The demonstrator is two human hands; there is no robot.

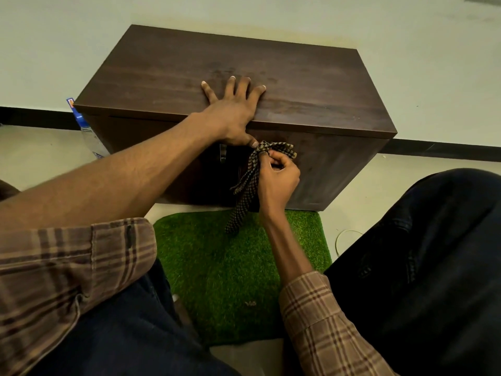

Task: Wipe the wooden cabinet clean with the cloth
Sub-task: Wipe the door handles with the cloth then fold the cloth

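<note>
1. Head view: no brand or label could be read; the only printed thing was a blue, white and orange wrapper on a clear plastic bottle (87,131) standing at the cabinet's left end, its lettering too small to make out.
2. The wooden cabinet (311,85) was a low rectangular box in dark brown wood-grain laminate, matte, with faint dull smudges across its top; it stood on the pale floor (40,147) against a light wall (244,12) with a black skirting strip.
3. The left hand (233,109) lay flat and open on the top near the front edge, fingers spread, thumb hooked over the edge.
4. The right hand (279,175) was closed around the cloth (249,183), a brown-and-cream checked woven fabric bunched into a rope-like twist (its tail hung down over the mat), held against the cabinet's front face just below the top edge.
5. A small metal handle (222,153) showed on the front, just left of the cloth.
6. A green artificial-grass mat (217,267), shaggy with rounded corners, lay in front of the cabinet between the person's dark-trousered legs.
7. Both sleeves were tan plaid, the cuffs pushed up.
</note>
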